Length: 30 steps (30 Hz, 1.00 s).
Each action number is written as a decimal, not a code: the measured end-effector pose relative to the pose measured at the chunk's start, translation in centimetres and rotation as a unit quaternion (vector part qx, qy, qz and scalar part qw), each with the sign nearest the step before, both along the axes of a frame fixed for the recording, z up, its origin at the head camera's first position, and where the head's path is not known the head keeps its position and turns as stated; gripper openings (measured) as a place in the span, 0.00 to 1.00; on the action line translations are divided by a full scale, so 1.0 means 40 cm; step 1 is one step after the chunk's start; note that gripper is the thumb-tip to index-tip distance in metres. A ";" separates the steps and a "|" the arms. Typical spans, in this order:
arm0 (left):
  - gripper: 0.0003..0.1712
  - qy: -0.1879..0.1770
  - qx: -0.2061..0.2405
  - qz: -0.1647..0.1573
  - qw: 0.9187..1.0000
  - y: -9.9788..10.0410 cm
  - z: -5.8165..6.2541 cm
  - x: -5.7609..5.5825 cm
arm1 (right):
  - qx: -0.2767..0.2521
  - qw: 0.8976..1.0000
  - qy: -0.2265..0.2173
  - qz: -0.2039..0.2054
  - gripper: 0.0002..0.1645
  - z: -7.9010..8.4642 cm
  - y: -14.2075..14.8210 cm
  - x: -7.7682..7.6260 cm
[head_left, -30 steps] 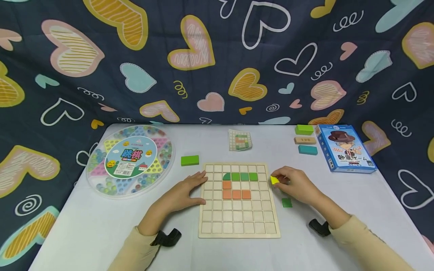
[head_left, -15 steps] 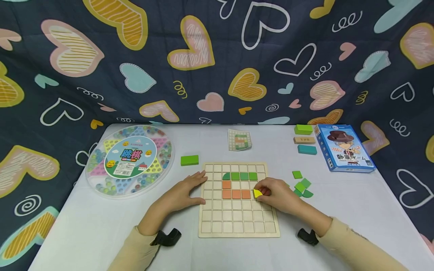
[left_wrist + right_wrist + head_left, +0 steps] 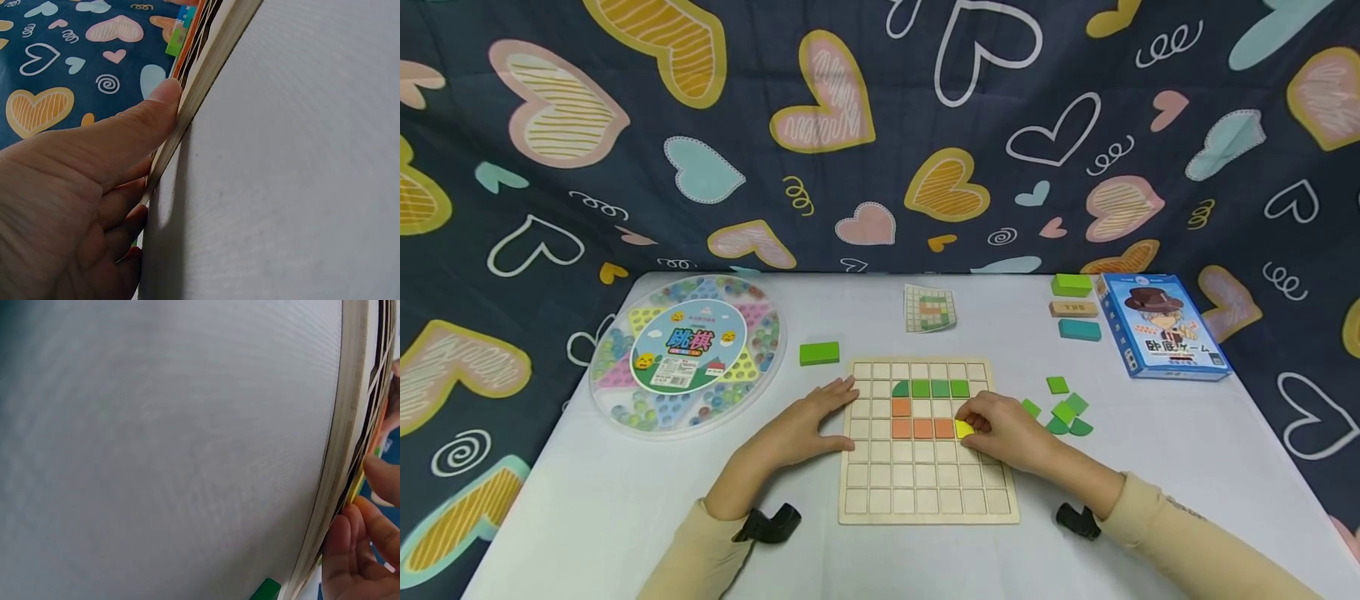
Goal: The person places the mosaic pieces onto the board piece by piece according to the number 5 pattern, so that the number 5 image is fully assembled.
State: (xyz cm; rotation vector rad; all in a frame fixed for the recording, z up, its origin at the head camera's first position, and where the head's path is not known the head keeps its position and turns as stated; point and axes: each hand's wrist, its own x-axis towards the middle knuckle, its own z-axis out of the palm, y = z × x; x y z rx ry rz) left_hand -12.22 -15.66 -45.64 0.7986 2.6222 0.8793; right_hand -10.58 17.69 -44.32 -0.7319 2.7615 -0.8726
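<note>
My right grip point(image 3: 1009, 429) pinches the yellow tile point(image 3: 963, 429), which lies to its left at the board point(image 3: 928, 502) cell beside the orange tiles point(image 3: 922, 428), seating unclear; my left grip point(image 3: 790, 431), farther off, touches the opposite edge, fingers extended.

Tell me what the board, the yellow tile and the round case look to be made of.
Board: likely bare wood, matt; pale tan, with streaks along its edge in both wrist views.
Yellow tile: painted wood or plastic, I can't tell; its flat, even colour hides any grain.
Round case: probably clear plastic, glossy; coloured balls show through it.
</note>
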 end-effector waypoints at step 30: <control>0.45 0.000 -0.001 0.002 1.000 0.001 -0.001 0.003 | -0.018 0.989 -0.030 -0.144 0.24 0.023 0.329 -0.051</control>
